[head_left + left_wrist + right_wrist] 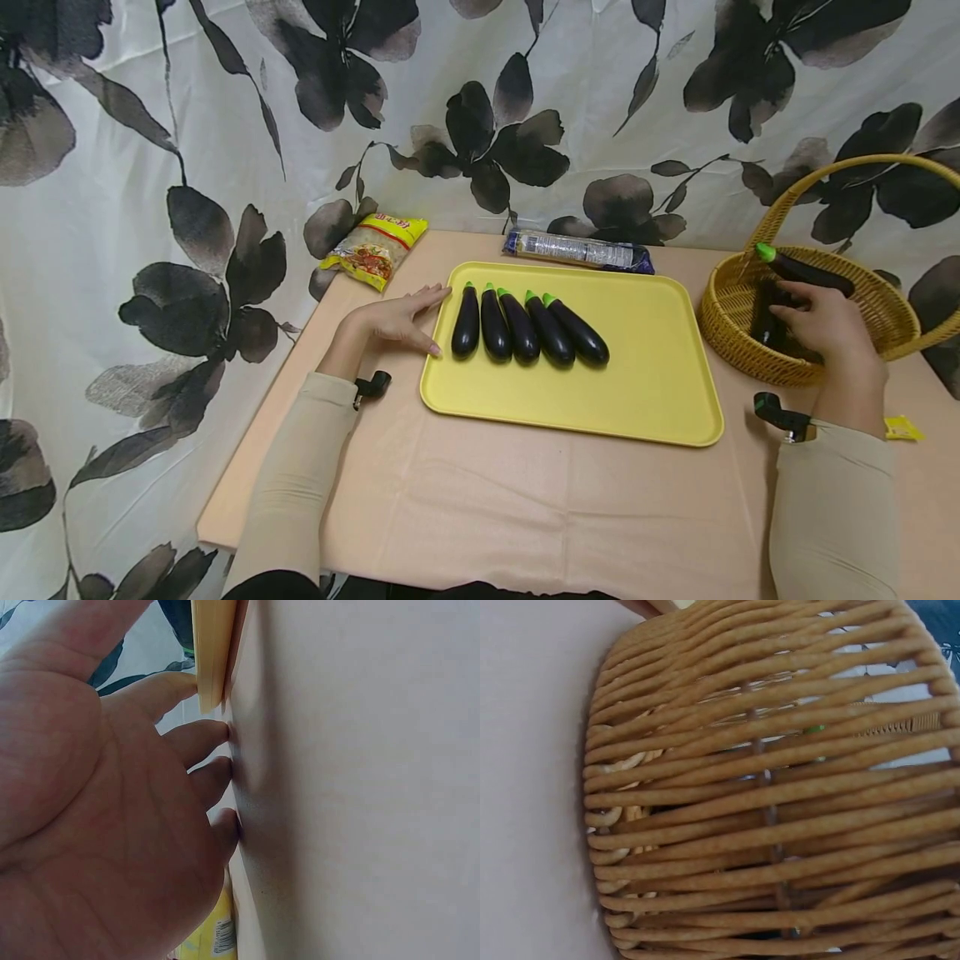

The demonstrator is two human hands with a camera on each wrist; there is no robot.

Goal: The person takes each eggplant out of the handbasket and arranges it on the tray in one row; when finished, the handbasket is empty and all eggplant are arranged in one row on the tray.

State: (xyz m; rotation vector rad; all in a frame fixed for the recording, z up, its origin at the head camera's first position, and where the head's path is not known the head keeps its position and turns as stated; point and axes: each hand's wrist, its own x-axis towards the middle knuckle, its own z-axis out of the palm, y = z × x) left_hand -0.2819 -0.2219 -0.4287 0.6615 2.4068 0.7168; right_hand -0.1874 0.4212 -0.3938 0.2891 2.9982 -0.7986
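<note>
Several dark purple eggplants [523, 332] with green tops lie in a row on a yellow tray [645, 400] in the head view. Its left rim is touched by my left hand [397, 321], fingers spread and extended; the left wrist view shows that palm [112, 795] beside the tray edge [214, 645]. My right hand [828, 325] reaches into a wicker basket [738, 354]. Beside its fingers is a dark eggplant [768, 312], and another eggplant [806, 271] slants just behind the hand. The basket's weave [780, 795] hides the right hand's grip in the right wrist view.
At the back left corner sits a yellow-and-clear food packet [377, 248]. A dark blue package [577, 250] lies behind the tray. A small yellow wrapper [903, 428] is near the right forearm. The basket's tall handle [795, 192] arches up; a floral curtain [480, 150] hangs behind.
</note>
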